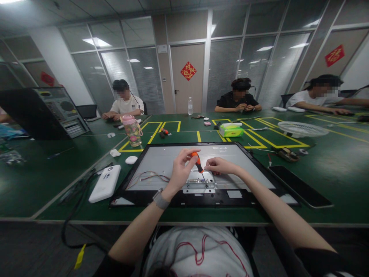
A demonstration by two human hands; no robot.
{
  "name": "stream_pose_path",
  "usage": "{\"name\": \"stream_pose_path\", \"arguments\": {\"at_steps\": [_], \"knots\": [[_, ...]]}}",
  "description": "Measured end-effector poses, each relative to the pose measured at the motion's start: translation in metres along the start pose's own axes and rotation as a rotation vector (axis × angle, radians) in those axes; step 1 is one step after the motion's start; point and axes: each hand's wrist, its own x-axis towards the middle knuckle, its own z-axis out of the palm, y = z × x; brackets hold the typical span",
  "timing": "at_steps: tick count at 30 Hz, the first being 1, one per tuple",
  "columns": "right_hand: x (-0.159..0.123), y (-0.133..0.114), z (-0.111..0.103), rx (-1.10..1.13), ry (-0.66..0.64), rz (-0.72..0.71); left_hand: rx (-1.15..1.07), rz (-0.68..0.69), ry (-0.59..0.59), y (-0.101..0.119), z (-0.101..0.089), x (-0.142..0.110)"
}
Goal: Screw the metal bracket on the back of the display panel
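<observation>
My left hand is closed around the orange-and-black handle of a screwdriver. The shaft slants down, its tip at a metal bracket near the lower edge of a flat display panel. The panel lies flat on the table, with a black frame and a grey metal back. Just right of the handle, my right hand has its fingers pinched together above the bracket; what they hold, if anything, is too small to make out. Thin coloured wires lie across the panel's left side.
Left of the panel lie a white power bank-like block, a round white case and a pink-lidded bottle. A black phone-like slab lies right. Behind are a green tissue pack and a white fan grille. Several people sit opposite.
</observation>
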Motion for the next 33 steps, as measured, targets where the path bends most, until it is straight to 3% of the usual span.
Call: {"name": "stream_pose_path", "arguments": {"at_steps": [9, 15, 21, 33], "knots": [[0.0004, 0.0005, 0.0000, 0.004, -0.003, 0.004, 0.013, 0.030, 0.015, -0.0022, 0.0009, 0.0002], [0.0006, 0.0012, 0.0005, 0.008, -0.001, -0.009, -0.021, -0.025, -0.014, -0.0003, -0.0012, -0.0005], [-0.0023, -0.0054, -0.0003, -0.004, 0.007, -0.004, 0.065, 0.055, 0.038, 0.0007, -0.0005, 0.0010], [-0.0015, -0.0016, -0.0004, 0.004, 0.006, 0.009, 0.064, 0.052, 0.025, 0.0007, -0.0008, -0.0002]]}}
